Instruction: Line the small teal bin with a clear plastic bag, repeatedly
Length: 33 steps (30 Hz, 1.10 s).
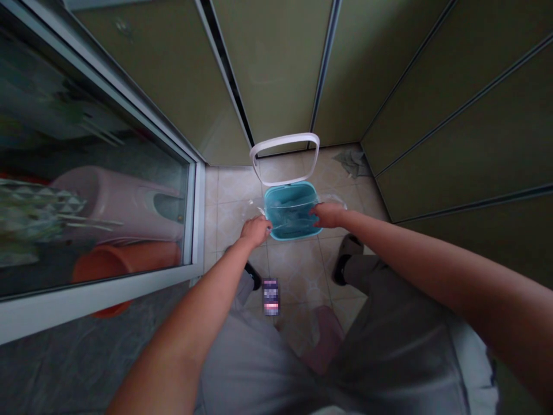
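Observation:
On the tiled floor between my feet stands a small teal bin (pixel 298 235), with its pale frame-like lid (pixel 286 140) raised at the back. A thin clear plastic bag (pixel 294 206) stretches across the bin's mouth and spreads past both sides. My left hand (pixel 256 230) is at the bin's left rim, fingers pinched on the bag's edge. At the right rim, my right hand (pixel 329 215) has its fingers curled on the other side of the bag. Part of the bag lies inside the bin; its bottom is hard to make out.
Olive cabinet panels (pixel 276 69) rise behind and to the right. A grey cloth (pixel 354 162) lies in the far corner. To the left is a framed glass door (pixel 198 213), with an orange bucket (pixel 151 256) behind it. A pink object (pixel 325 339) lies between my legs.

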{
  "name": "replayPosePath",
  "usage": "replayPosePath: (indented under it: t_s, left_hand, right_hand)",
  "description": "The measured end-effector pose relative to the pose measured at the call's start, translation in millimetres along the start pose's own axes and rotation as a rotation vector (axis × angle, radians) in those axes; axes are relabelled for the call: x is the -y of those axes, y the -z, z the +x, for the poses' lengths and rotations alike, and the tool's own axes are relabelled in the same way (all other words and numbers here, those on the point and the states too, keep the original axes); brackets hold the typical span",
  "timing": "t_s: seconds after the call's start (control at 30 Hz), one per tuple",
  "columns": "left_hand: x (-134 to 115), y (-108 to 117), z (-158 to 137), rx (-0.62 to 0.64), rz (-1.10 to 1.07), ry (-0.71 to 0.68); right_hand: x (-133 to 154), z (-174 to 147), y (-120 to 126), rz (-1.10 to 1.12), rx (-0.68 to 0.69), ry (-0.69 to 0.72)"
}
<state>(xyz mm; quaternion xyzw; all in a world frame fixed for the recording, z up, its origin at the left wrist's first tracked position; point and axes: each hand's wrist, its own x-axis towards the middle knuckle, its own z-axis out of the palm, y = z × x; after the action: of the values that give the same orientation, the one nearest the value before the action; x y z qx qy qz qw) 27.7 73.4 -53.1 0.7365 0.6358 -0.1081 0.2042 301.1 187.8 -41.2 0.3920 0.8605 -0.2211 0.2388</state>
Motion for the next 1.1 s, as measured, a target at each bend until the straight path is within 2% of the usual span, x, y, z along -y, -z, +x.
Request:
replayPosePath:
  t_s: [0.13, 0.3, 0.47, 0.6, 0.73, 0.87, 1.1]
  left_hand:
    - [4.3, -4.1, 0.4, -0.041, -0.034, -0.016]
    - [7.3, -7.7, -4.1, -0.058, -0.06, -0.05]
    - [8.0, -10.4, -10.6, -0.075, -0.056, -0.091]
    - [8.0, -11.7, -15.7, -0.086, -0.022, -0.126]
    - [7.2, -12.7, -21.0, -0.051, 0.026, -0.148]
    - [6.3, -15.7, -24.7, -0.017, 0.023, -0.144]
    - [6.9, -23.6, -23.1, -0.01, 0.031, -0.178]
  right_hand:
    - [-0.6, 1.9, -8.9, -0.059, 0.063, -0.022]
    - [-4.3, -4.2, -9.1, -0.08, 0.075, -0.028]
    - [-13.3, -10.1, -17.9, -0.02, 0.03, -0.025]
    - [-19.2, -18.8, -25.0, 0.024, -0.03, 0.03]
    - [-24.1, -30.0, -28.3, 0.041, -0.025, 0.055]
    - [-32.7, -37.8, -31.1, 0.077, 0.008, 0.015]
    - [-41.6, -34.7, -42.5, 0.081, 0.047, -0.002]
